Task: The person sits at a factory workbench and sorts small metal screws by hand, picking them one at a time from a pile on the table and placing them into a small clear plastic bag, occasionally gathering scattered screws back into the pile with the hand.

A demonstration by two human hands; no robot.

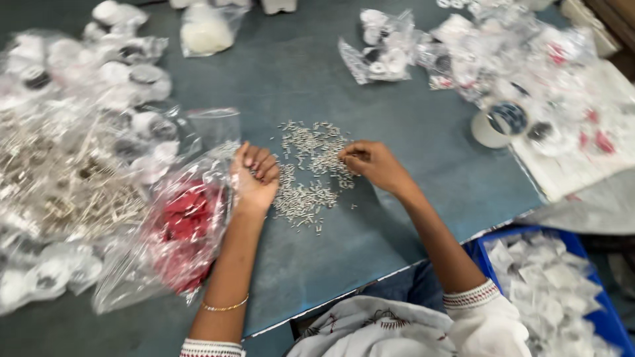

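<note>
Grip of the right hand (370, 162) narrow, fingertips pinched together at the right edge of the small metal pins (307, 175); cannot tell whether a pin sits between them. Grip of the left hand (254, 175) curled nearly closed, palm turned up, touching the left edge of the same heap; contents of the palm hidden behind the fingers.

Judging by the lie of things: most pins loose and scattered on the counter (370, 86) between the two grips, so little of the heap looks picked through, and much looks left. No sorted row or filled packet of pins to be seen near either grip.

Nearer than the right grip and off to its right: a blue crate (479, 254) of small white packets, cut off by the picture edge. Just left of the left grip: a clear bag of red parts (182, 231). Further left: clear bags of metal parts (59, 178), blurred. Beyond the right grip, to its right: a roll of tape (499, 122). Farthest off: bags of white parts (390, 46), too smeared to tell their kind.
</note>
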